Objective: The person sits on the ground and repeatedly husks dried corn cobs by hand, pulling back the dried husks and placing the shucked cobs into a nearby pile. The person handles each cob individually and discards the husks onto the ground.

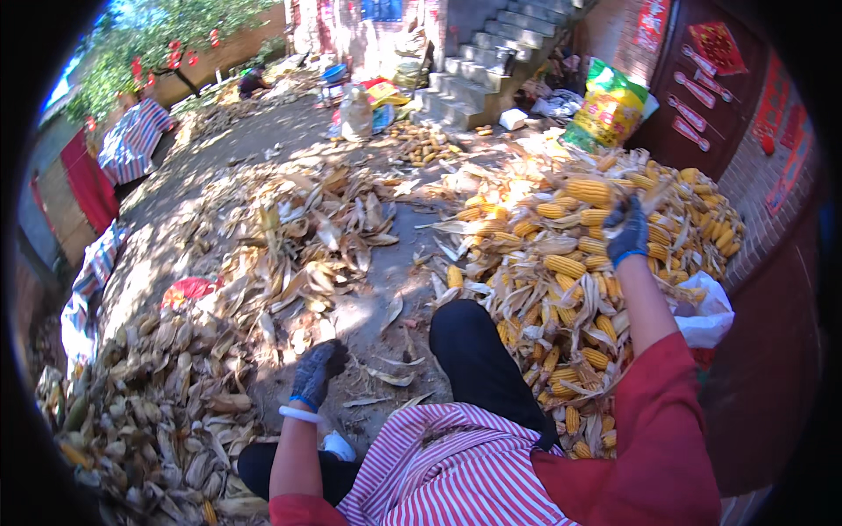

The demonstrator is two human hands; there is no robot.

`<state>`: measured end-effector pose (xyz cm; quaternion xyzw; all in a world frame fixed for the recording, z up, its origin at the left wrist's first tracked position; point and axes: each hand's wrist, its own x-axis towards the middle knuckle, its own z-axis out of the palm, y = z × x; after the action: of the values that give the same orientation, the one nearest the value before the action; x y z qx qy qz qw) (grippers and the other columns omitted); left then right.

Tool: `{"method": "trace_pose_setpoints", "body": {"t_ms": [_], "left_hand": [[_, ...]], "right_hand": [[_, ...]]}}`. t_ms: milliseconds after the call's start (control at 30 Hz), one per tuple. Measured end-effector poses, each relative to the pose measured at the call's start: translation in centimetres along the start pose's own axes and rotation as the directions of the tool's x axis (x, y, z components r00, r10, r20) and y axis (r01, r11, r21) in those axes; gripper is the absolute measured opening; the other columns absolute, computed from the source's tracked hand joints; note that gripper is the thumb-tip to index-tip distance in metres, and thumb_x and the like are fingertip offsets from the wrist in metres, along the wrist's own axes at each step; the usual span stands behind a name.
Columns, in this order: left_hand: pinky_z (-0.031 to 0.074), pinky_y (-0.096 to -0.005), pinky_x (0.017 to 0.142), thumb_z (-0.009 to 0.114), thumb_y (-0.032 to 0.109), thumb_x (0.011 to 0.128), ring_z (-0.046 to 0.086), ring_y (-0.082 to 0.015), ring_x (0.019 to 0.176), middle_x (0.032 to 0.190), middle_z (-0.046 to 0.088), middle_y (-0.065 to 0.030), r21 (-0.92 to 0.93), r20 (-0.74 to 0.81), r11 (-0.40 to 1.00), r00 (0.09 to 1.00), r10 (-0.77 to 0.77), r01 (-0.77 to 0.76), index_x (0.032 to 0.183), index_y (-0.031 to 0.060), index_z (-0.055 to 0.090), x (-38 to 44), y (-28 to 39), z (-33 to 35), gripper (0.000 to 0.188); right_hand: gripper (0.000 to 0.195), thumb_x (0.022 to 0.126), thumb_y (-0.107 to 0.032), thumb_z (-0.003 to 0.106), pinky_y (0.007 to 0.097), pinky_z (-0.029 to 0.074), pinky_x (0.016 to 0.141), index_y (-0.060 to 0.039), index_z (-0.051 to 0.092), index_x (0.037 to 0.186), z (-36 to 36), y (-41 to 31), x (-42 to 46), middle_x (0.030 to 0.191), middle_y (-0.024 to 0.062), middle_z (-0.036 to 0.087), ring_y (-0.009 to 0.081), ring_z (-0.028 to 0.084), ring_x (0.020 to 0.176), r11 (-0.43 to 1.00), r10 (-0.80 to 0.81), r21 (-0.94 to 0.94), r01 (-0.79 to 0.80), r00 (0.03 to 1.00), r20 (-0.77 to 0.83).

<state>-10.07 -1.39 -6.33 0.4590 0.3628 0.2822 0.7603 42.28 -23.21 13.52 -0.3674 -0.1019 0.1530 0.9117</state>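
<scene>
My right hand [625,230], in a dark work glove with a blue cuff, reaches over a large heap of corn cobs [566,265] on the right. A yellow corn cob [589,192] with pale husk at its end lies just beyond the fingers. Blur hides whether the hand grips it. My left hand [318,375], gloved alike and with a white bangle [300,414] at the wrist, hovers above the ground left of my knee. Its fingers are curled and nothing shows in them. Below it spreads a heap of dry corn husks [177,401].
More husks [316,230] lie ahead on the concrete. Beyond are a small pile of cobs [427,144], a stuffed sack [356,112] and concrete stairs [470,82]. A green-yellow bag [605,105] stands by the door. A white plastic bag [707,309] is at my right elbow. Another person [252,82] crouches far back.
</scene>
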Motion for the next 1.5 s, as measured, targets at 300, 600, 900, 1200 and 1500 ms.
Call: {"method": "trace_pose_setpoints", "body": {"t_ms": [300,600,900,1200,1500], "left_hand": [[0.044,-0.0270,0.083,0.058,0.012,0.083,0.056,-0.0137,0.094,0.103,0.061,-0.0077,0.418,-0.016,0.861,0.945,0.326,-0.290,0.109,0.0006,0.058,-4.3,5.0,-1.8,0.028],[0.047,-0.0255,0.068,0.052,0.016,0.085,0.059,-0.0128,0.077,0.088,0.062,-0.0050,0.278,-0.801,0.943,0.498,0.333,-0.183,0.101,0.0016,0.060,-20.5,0.6,-22.2,0.022],[0.042,-0.0371,0.088,0.058,0.021,0.076,0.055,-0.0319,0.098,0.105,0.058,-0.0194,0.586,-0.780,0.601,0.579,0.236,0.544,0.105,0.0012,0.058,-17.2,-18.0,-24.5,0.035],[0.042,-0.0388,0.087,0.061,0.021,0.069,0.056,-0.0297,0.097,0.103,0.059,-0.0182,0.651,-0.759,0.093,0.648,0.060,0.753,0.103,0.0065,0.060,-9.4,-22.0,-26.9,0.037],[0.041,-0.0372,0.088,0.059,0.048,0.073,0.053,-0.0350,0.102,0.111,0.054,-0.0241,0.456,-0.759,0.602,0.640,-0.121,0.655,0.109,-0.0025,0.055,-11.2,-20.5,-29.6,0.062]], "right_hand": [[0.014,0.085,-0.023,0.057,0.0227,0.028,0.039,-0.0105,0.056,0.092,5.0,11.3,-11.5,0.060,-0.0050,0.044,0.0063,0.035,0.043,0.799,0.589,-0.304,-0.519,0.778,0.218],[0.012,0.077,-0.015,0.064,0.0309,0.041,0.045,-0.0095,0.055,0.081,-2.6,30.9,-27.2,0.059,0.0021,0.051,0.0159,0.047,0.047,-0.172,0.967,-0.780,-0.601,0.047,-0.250],[0.055,0.076,-0.037,0.062,0.0440,0.037,0.086,-0.0147,0.045,0.123,30.2,38.2,-15.7,0.124,0.0052,0.045,0.0216,0.044,0.106,0.509,0.730,-0.857,-0.085,0.570,0.377],[0.056,0.079,0.000,0.057,0.0322,0.035,0.098,-0.0036,0.034,0.131,15.6,41.8,-19.6,0.132,0.0094,0.038,0.0218,0.041,0.118,0.443,0.603,-0.536,0.719,0.203,0.771],[0.027,0.084,-0.012,0.054,0.0290,0.050,0.068,-0.0044,0.053,0.110,7.4,36.2,-21.9,0.102,0.0055,0.059,0.0171,0.060,0.085,0.192,0.921,-0.979,-0.071,0.356,0.155]]}}
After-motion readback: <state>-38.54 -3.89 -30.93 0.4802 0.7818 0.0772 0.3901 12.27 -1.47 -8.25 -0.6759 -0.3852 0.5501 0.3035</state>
